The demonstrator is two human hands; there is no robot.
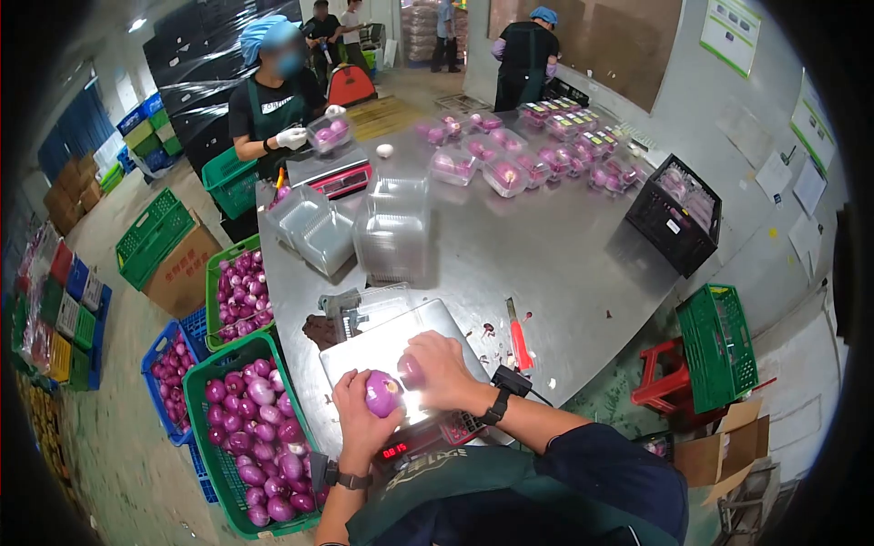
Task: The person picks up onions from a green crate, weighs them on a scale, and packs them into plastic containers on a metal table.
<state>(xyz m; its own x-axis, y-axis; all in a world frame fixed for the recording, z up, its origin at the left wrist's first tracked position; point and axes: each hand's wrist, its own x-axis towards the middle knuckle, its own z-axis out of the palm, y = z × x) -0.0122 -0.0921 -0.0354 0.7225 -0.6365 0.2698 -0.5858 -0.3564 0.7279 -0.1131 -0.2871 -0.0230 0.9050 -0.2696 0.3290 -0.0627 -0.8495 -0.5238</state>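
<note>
Both my hands are over the steel plate (446, 320) of a digital scale with a red lit display (394, 450). My left hand (358, 409) is closed around a purple onion (383, 394). Close beside it, my right hand (443, 371) has its fingers wrapped around a second purple onion (411, 371), which is partly covered by the fingers. An open clear plastic box (371, 305) lies at the plate's far edge. Right of the plate, a red-handled knife (520, 344) rests on the metal table (583, 314) among small onion scraps.
Stacked clear boxes (393, 227) stand beyond the scale. Packed onion boxes (510, 173) and a black crate (674, 214) are farther back. A green crate of onions (196, 400) is at left. A co-worker (273, 100) holds a filled box across the table.
</note>
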